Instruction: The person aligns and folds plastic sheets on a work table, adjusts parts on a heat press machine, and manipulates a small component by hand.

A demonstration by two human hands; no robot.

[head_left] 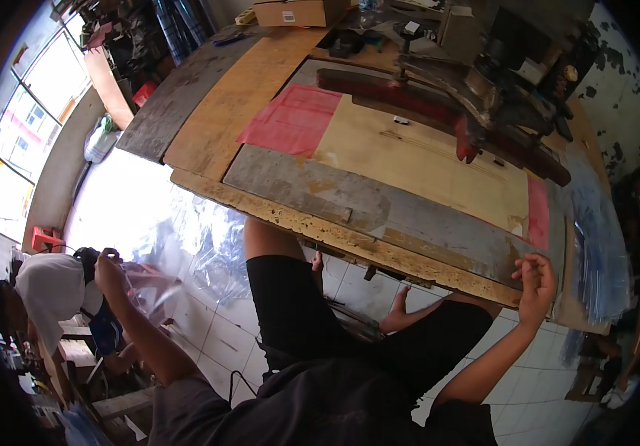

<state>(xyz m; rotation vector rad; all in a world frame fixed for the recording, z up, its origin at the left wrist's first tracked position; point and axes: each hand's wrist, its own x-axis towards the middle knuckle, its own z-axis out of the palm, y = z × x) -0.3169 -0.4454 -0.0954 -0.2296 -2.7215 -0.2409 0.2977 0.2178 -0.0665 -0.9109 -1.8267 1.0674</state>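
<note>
My left hand (108,273) is raised out to the left, fingers curled in. A clear plastic sheet (152,293), blurred, hangs just beside and below it and appears to be in its grip. My right hand (535,286) is held up at the table's right front corner. Its fingers are loosely bent and partly apart, with nothing visible in them. Before me on the grey board (275,175) lies a pale yellow sheet (416,156), with a pink piece (294,119) at its left end and another pink strip (537,212) at its right.
A dark red press bar (409,108) on a metal arm hangs over the yellow sheet. Crumpled clear plastic (216,238) lies on the floor at left. Another person in a white garment (52,290) is close to my left hand. Plastic sheets (595,253) hang at the right. A cardboard box (290,13) stands at the back.
</note>
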